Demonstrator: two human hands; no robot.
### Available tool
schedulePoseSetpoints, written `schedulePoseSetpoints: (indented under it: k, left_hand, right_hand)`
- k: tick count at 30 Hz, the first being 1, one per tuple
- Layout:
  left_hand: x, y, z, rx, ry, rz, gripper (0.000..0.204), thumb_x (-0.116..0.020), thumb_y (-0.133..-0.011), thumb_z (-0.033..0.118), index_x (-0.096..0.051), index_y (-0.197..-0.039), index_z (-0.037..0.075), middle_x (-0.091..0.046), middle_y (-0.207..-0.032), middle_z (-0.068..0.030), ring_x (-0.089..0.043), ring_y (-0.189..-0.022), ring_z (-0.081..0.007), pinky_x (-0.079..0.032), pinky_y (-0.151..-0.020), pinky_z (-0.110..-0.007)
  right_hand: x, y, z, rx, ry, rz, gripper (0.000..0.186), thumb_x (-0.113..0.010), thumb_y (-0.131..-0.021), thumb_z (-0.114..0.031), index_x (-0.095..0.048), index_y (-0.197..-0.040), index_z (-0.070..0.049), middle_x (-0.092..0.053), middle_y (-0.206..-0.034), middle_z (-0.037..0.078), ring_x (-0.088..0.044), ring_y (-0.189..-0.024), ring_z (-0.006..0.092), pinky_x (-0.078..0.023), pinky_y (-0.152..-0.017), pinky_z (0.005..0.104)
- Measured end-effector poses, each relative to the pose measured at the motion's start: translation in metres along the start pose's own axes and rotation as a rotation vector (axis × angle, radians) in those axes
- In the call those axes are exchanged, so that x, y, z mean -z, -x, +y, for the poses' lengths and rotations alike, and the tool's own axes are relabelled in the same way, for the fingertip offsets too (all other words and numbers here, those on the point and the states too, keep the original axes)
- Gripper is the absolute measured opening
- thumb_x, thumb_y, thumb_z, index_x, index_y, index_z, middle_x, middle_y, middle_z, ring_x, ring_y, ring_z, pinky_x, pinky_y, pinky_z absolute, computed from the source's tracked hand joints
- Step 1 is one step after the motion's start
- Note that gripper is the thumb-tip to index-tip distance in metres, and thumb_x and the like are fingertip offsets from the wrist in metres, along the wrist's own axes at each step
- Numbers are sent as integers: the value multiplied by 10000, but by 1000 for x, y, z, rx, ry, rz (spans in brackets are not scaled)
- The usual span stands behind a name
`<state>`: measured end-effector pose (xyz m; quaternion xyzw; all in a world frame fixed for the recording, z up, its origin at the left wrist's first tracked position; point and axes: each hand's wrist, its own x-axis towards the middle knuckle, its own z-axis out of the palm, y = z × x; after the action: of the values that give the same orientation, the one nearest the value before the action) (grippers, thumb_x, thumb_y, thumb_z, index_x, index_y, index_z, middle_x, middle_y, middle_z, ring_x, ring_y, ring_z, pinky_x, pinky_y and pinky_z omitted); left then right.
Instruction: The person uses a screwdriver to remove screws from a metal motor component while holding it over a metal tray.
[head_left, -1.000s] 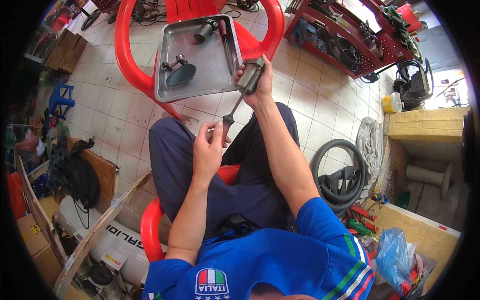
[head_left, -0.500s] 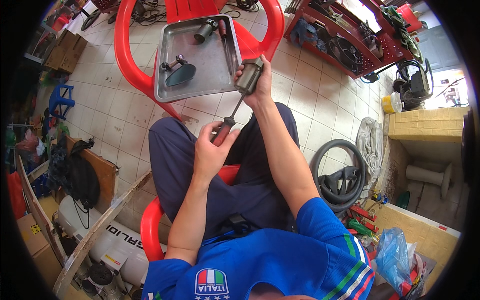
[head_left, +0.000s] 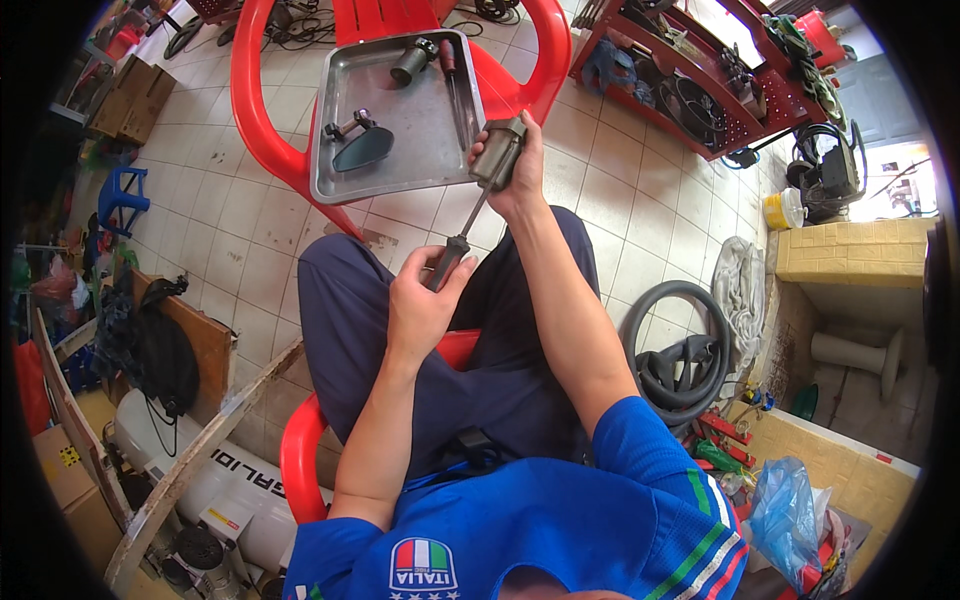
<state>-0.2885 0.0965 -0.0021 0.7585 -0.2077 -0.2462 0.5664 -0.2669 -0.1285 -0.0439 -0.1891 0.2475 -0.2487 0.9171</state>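
Left grip [head_left: 415, 300] closed around handle of screwdriver [head_left: 458, 244]; shaft runs up to lower end of metal housing [head_left: 498, 158], tip contact unclear. Right grip [head_left: 521, 186] wrapped around housing, just beside near right corner of tray [head_left: 400, 120]. Housing looks rigid, fairly heavy, maybe slick if oily; best cradled around body, fingers clear of shaft. Screwdriver likely light, stiff; handle surest hold.

The tray [head_left: 430, 145] is smooth, dully shining metal; the chair [head_left: 548, 65] glossy plastic; the housing [head_left: 495, 162] metal-looking, satin; the screwdriver [head_left: 458, 244] metal-shafted, its grip plastic-looking; the trousers [head_left: 340, 325] matt cloth; the floor tiles [head_left: 635, 205] smooth, glazed.
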Motion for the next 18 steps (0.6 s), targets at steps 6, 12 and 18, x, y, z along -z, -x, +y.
schedulePoseSetpoints:
  k: [6,12,18]
  left_hand:
    - [2,2,12,197,132,-38,423,-753,-911,304,-652,-1154,-27,-667,-811,-57,-577,-602,-56,-431,-464,-220]
    - [0,0,7,173,182,-62,442,-735,-924,310,-644,-1189,-33,-662,-793,-43,-573,-589,-52,-444,-477,-213]
    - [2,2,6,131,67,-71,408,-745,-917,267,-644,-1178,-30,-660,-787,-36,-565,-579,-49,-446,-490,-210]
  right_hand:
    - [0,0,1,2,-8,-8,555,-598,-889,-594,-566,-967,-46,-611,-834,91,-609,-697,205,-543,-672,344]
    - [1,0,0,0,-8,-11,556,-596,-889,-597,-566,-966,-47,-610,-835,88,-610,-701,205,-541,-676,347]
    - [2,-1,-3,-7,-52,-11,550,-592,-890,-599,-572,-960,-54,-610,-832,78,-611,-702,200,-537,-676,347]
